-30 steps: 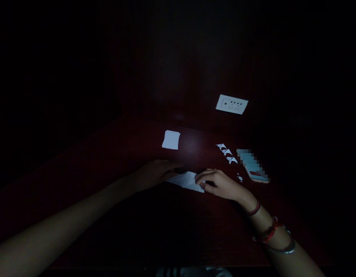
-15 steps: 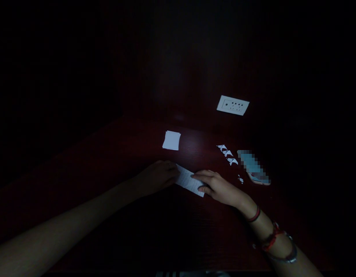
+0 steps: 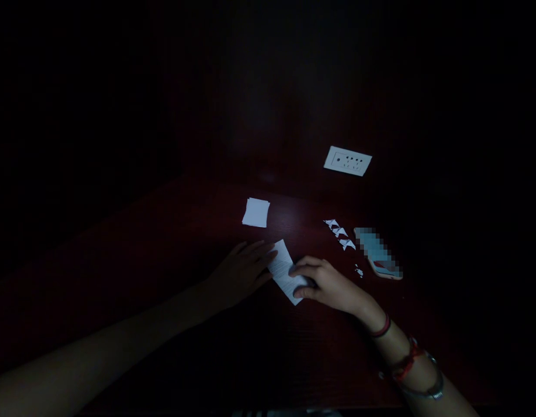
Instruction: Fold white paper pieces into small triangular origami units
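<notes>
A strip of folded white paper [image 3: 283, 271], its surface marked with faint lines, lies slanted on the dark red tabletop in front of me. My right hand [image 3: 326, 285] grips its right side, thumb at the near corner and fingers bent over the top. Spread apart in shadow, the fingers of my left hand [image 3: 248, 269] reach the paper's left edge. I cannot tell how firmly they touch it.
A stack of white paper squares [image 3: 256, 213] lies beyond my hands. To the right are several small folded paper pieces [image 3: 340, 233], tiny paper scraps [image 3: 359, 270] and a phone [image 3: 378, 255]. A socket plate [image 3: 348, 161] sits on the wall.
The paper has turned to a steeper slant, its far end swinging up and to the right. My left hand has loosened, its fingers now spread; my right hand stays on the paper.
</notes>
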Demonstrator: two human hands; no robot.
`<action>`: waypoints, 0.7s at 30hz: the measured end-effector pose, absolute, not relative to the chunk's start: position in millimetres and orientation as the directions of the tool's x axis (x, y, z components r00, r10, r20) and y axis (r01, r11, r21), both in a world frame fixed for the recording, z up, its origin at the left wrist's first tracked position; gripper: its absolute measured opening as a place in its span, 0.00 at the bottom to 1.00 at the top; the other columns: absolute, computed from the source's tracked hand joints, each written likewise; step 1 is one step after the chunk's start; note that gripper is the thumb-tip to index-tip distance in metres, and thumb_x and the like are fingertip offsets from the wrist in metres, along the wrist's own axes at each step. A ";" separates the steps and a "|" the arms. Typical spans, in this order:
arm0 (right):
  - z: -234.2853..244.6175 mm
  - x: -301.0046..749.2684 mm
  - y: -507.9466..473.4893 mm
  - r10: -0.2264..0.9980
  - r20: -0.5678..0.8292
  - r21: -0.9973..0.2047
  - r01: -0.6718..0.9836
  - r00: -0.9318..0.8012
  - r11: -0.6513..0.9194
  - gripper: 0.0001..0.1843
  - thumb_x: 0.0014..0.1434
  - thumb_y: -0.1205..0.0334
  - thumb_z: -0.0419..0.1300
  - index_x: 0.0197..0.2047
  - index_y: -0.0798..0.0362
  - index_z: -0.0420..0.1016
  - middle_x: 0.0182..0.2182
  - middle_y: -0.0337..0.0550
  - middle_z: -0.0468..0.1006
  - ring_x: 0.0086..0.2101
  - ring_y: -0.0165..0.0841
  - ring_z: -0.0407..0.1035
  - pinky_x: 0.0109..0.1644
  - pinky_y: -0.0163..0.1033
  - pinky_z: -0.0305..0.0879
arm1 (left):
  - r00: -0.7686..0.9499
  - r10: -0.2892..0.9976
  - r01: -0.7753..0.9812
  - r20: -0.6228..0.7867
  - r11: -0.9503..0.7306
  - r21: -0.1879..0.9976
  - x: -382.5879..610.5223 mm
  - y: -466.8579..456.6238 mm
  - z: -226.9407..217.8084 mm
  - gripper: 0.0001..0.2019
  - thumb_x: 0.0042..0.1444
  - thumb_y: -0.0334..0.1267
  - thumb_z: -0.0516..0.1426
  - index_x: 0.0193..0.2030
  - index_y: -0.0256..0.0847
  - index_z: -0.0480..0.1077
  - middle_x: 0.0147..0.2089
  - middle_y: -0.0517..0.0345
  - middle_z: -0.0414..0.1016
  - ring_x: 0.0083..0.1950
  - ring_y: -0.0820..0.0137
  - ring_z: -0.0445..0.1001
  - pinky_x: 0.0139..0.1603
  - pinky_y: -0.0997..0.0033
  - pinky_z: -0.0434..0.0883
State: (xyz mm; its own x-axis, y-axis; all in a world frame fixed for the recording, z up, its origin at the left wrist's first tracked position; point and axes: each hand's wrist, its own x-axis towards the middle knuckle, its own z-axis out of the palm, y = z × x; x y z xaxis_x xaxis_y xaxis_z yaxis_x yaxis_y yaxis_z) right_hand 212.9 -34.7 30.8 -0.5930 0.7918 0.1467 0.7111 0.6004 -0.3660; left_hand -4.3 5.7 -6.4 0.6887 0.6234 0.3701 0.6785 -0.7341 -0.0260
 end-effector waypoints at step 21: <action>15.0 192.2 -9.2 0.919 0.354 -0.673 0.635 -0.172 0.378 0.07 0.49 0.61 0.55 0.29 0.55 0.72 0.21 0.36 0.69 0.23 0.26 0.61 0.28 0.30 0.56 | 0.472 0.786 0.791 0.399 -0.578 0.202 11.1 9.6 -12.0 0.30 0.53 0.45 0.50 0.60 0.39 0.43 0.45 0.48 0.63 0.44 0.60 0.62 0.42 0.62 0.59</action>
State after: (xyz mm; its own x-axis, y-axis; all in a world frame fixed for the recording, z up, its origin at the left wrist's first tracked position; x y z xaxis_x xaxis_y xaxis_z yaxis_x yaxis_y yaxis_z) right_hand 192.2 -9.2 15.0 -0.1722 0.9192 0.3541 0.6350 0.3784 -0.6735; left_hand 11.1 9.6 -12.0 0.4721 0.7860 0.3992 0.7908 -0.5777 0.2021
